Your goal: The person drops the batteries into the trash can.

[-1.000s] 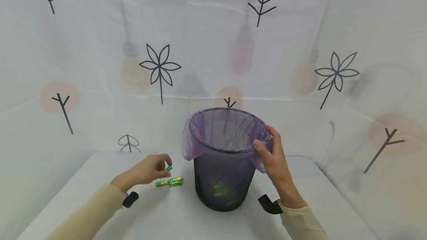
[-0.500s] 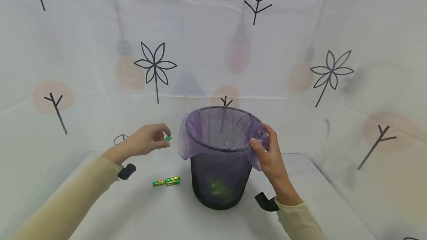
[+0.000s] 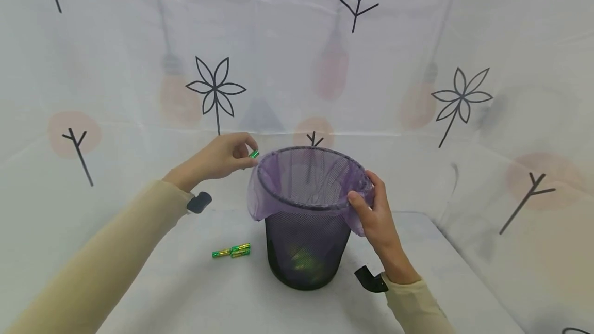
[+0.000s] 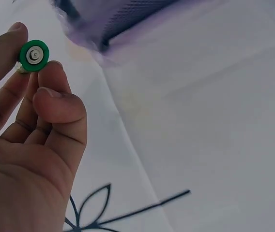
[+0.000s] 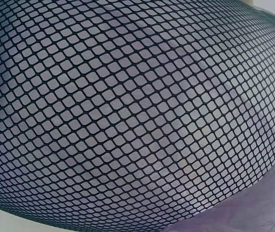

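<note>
Between thumb and fingertips my left hand [image 3: 225, 156] pinches a green battery [image 4: 34, 55], its metal end facing the left wrist camera. That hand is raised just left of the rim of a black mesh trash can [image 3: 306, 251]. A purple trash bag [image 3: 262, 200] lines the can and folds over its rim. My right hand [image 3: 378, 220] grips the can's right rim through the bag, thumb on the near side. Green and gold shapes show dimly through the mesh low in the can. Mesh fills most of the right wrist view, where the right hand is out of sight.
Three green and gold batteries [image 3: 232, 251] lie together on the white table [image 3: 185, 293], left of the can. A white curtain [image 3: 287, 40] printed with plants and bulbs hangs behind and at both sides.
My left hand has lifted the battery off the table and carried it up and right to the can's rim. The right hand keeps its grip on the rim.
</note>
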A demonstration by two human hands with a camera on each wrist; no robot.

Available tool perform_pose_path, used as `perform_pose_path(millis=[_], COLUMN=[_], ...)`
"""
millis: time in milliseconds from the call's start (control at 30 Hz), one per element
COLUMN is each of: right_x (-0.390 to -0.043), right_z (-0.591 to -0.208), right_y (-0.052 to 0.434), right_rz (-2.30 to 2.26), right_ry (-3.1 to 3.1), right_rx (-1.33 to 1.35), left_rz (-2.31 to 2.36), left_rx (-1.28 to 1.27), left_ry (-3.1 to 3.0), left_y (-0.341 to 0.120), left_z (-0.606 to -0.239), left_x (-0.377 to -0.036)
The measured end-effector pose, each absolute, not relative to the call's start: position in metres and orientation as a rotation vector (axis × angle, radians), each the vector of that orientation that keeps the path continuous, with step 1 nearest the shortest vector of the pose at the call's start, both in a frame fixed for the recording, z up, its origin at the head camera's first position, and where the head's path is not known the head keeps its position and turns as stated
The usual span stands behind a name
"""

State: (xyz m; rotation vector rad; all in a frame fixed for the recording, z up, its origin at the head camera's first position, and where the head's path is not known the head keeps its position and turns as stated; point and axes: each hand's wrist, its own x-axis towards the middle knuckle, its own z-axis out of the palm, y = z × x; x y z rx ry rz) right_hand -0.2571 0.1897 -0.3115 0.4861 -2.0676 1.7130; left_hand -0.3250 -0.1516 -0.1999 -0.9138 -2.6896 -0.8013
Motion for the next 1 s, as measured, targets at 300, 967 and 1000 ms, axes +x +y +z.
perform_pose_path(millis=[300, 967, 1000], right_x=[-0.255, -0.256, -0.256], right_z=[-0.311, -0.310, -0.310], right_y=[0.191, 0.189, 0.189], right_rz=[1.717, 1.683, 1.681], right_ry=[-2.072, -2.089, -2.088], right_rx=[0.454, 0.458, 0.459], left_rz=[-0.906, -0.689, -0.691], left_rx=[-1.059, -1.108, -1.106], left_ry=[-2.638, -2.746, -2.755], left_y=[-0.102, -0.046, -0.044], left_z=[-0.199, -0.213, -0.213], left_x=[-0.334, -0.336, -0.336])
